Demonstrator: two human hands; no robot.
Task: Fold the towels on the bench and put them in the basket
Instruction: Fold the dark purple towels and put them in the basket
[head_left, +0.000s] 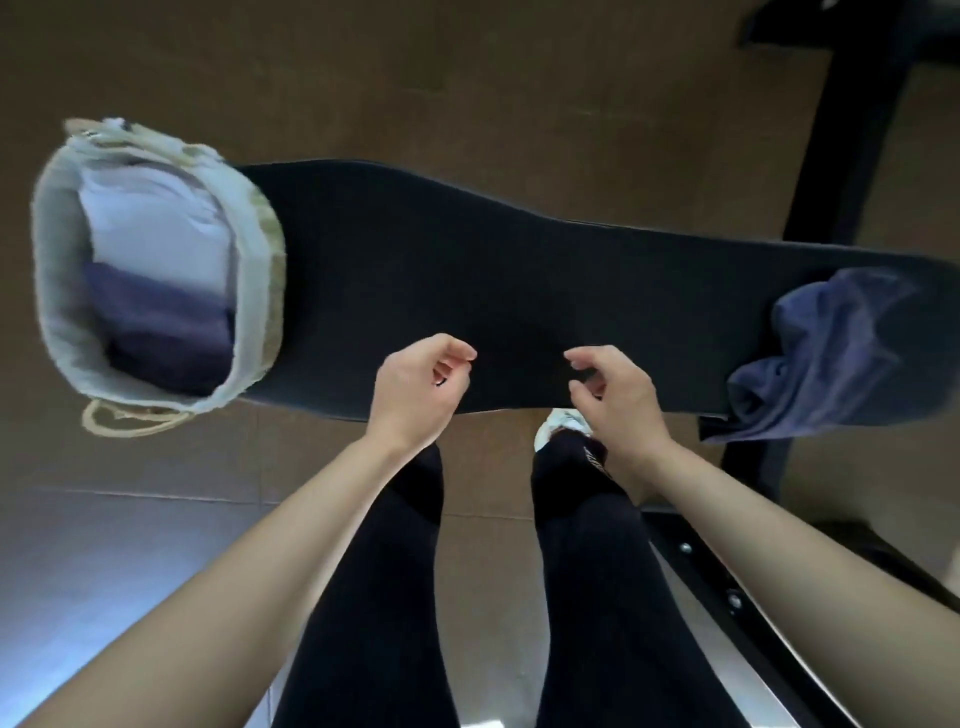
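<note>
- a brown tiled floor (363, 78) is stretching under everything.
- a long black padded table (467, 291) is running across the view from left to right, with a dark frame (852, 104) standing behind its right end.
- the person's legs (389, 597), in black trousers, are standing just in front of the table's near edge.
- a pale fabric basket (52, 291) is sitting at the left end of the table, its open mouth facing the camera.
- a crumpled blue towel (831, 353) is lying unfolded on the right end of the table, well apart from the basket, with one corner hanging over the near edge.
- a folded white towel (161, 234) is resting inside the basket at its far side, and a folded purple towel (166, 322) is lying beside it at the near side.
- the left hand (415, 384) and the right hand (618, 395) are hovering over the near edge of the table's bare middle, near each other, fingers loosely curled and holding nothing.
- a rope handle (124, 421) is hanging from the basket's near side.
- a white shoe (558, 423) is showing under the table edge, beneath the right hand.
</note>
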